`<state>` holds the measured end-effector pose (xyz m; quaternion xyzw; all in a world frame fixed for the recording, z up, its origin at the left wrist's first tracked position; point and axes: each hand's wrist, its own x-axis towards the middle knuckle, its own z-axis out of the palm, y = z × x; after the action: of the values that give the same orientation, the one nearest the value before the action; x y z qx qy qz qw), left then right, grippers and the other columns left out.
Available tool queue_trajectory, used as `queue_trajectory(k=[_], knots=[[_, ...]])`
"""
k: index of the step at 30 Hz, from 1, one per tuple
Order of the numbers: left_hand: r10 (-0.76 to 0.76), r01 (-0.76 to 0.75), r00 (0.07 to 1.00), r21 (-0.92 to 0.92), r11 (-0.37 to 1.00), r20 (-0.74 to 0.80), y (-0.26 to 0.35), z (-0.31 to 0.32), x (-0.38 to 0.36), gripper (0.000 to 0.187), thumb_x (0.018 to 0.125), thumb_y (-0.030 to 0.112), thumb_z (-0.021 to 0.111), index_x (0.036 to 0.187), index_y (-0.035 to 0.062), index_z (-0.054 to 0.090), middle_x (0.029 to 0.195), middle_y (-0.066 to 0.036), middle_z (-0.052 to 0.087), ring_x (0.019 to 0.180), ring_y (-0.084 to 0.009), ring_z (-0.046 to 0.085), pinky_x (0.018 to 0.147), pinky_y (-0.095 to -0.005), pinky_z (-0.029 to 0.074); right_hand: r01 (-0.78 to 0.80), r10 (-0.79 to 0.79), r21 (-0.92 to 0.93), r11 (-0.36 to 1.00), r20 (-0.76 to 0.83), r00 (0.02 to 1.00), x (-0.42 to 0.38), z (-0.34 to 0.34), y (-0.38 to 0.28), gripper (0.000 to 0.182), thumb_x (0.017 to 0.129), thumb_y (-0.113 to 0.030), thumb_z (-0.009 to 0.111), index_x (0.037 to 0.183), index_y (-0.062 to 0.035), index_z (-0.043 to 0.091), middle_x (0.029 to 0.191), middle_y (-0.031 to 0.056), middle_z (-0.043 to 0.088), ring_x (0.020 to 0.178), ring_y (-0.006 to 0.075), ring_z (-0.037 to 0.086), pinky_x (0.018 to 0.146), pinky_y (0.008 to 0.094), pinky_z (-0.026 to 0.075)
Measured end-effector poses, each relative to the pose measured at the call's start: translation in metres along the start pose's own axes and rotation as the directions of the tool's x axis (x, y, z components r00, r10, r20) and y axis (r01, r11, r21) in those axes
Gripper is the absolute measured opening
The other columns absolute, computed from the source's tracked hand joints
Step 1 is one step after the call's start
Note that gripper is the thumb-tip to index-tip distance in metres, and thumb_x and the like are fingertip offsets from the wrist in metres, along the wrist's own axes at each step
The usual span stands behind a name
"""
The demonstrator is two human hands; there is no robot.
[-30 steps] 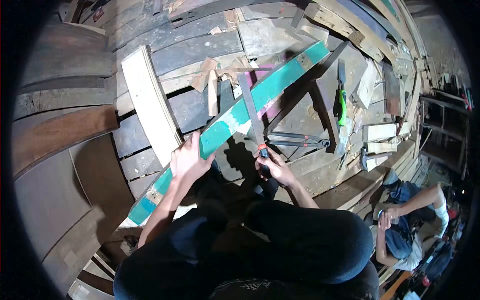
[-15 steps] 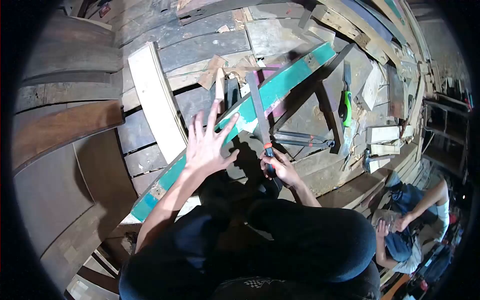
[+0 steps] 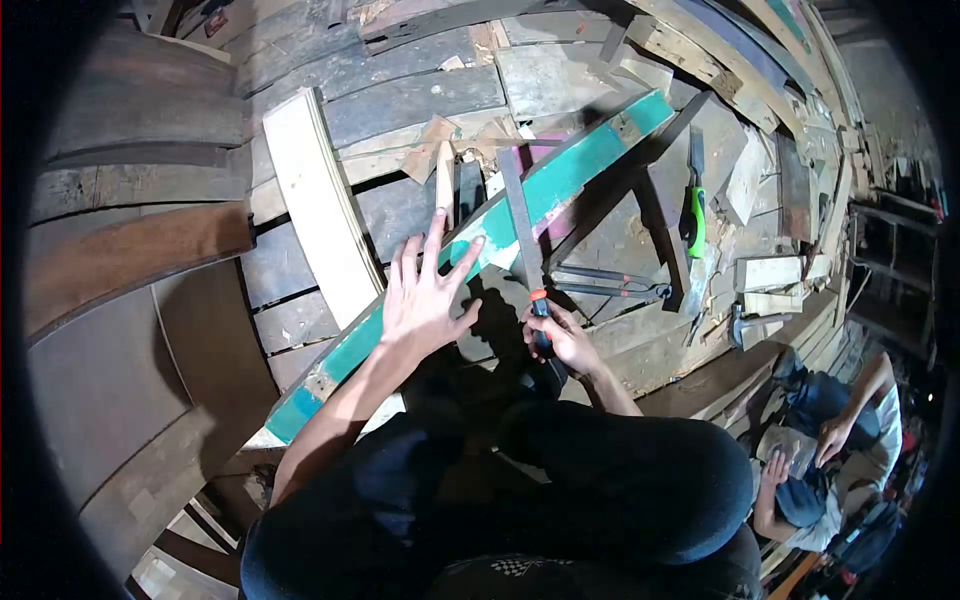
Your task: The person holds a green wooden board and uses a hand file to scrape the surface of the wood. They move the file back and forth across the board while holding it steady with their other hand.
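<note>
Worn, gappy planks [image 3: 415, 105] carry the green board [image 3: 585, 165], lying aslant under the tool [image 3: 522, 220], whose handle sits in the closed grip of the right hand [image 3: 560, 337]. The left hand [image 3: 425, 305], grip empty and fingers spread, is over the board; another person [image 3: 830, 402] sits near a dark rack [image 3: 890, 250].

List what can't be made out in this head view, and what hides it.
Head view: much of the tool handle, covered by the right hand.
Head view: part of the green plank, behind the left hand.
Head view: any teeth on the metal blade, too small to tell.
Head view: the co-worker's object, too small to name.
</note>
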<state>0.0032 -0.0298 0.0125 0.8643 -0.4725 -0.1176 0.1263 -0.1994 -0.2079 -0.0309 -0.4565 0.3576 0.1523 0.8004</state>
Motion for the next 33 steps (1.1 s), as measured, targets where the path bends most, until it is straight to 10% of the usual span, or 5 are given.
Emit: queue_trajectory(k=[14,16,19,25,33], knots=[[-0.137,0.137,0.991,-0.086,0.987,-0.002,-0.009,0.014,-0.005,0.088,0.083,0.029,0.077,0.161,0.0356,0.035,0.162,-0.019,0.03,0.127,-0.0492,0.042,0.108,-0.0578,0.042,0.305,-0.374,-0.3,0.904,-0.208,0.904,0.0,0.007,0.017,0.01,0.1,-0.007,0.061,0.105,-0.0048,0.053,0.072,-0.0029,0.052,0.058,0.0066,0.048,0.053,0.0261,0.039],[-0.13,0.124,0.99,-0.11,0.986,-0.055,-0.009,0.012,-0.005,0.091,0.081,0.029,0.078,0.16,0.0163,0.034,0.155,-0.019,0.039,0.125,-0.0462,0.044,0.108,-0.0558,0.041,0.281,-0.452,-0.533,0.798,-0.221,0.864,-0.001,0.009,0.011,0.01,0.1,-0.009,0.063,0.103,-0.0052,0.054,0.068,-0.0026,0.051,0.057,0.0067,0.046,0.052,0.0265,0.038],[-0.143,0.134,0.987,-0.118,0.984,-0.073,-0.011,0.013,-0.005,0.091,0.079,0.03,0.08,0.154,-0.0009,0.036,0.145,-0.019,0.048,0.122,-0.0427,0.046,0.108,-0.0524,0.039,0.287,-0.509,-0.609,0.739,-0.227,0.83,-0.006,0.008,0.011,0.017,0.101,-0.019,0.066,0.101,-0.0052,0.055,0.063,0.0052,0.05,0.054,0.0136,0.047,0.051,0.032,0.038],[-0.139,0.135,0.989,-0.087,0.987,-0.049,-0.014,0.017,-0.004,0.084,0.081,0.035,0.078,0.148,-0.0018,0.043,0.136,-0.021,0.057,0.123,-0.0387,0.05,0.105,-0.049,0.04,0.063,-0.346,-0.714,0.697,-0.258,0.902,-0.039,-0.007,0.032,0.024,0.104,-0.028,0.063,0.105,-0.0043,0.058,0.063,0.0206,0.059,0.055,0.0402,0.062,0.052,0.0446,0.044],[-0.151,0.145,0.986,-0.077,0.986,-0.071,-0.016,0.025,-0.005,0.068,0.084,0.039,0.077,0.134,-0.0012,0.054,0.119,-0.024,0.067,0.117,-0.0382,0.06,0.102,-0.0478,0.043,0.166,-0.474,-0.835,0.525,-0.125,0.872,-0.001,0.018,-0.012,0.023,0.104,-0.026,0.061,0.109,-0.0039,0.06,0.07,0.025,0.065,0.071,0.0477,0.067,0.059,0.0524,0.05]])
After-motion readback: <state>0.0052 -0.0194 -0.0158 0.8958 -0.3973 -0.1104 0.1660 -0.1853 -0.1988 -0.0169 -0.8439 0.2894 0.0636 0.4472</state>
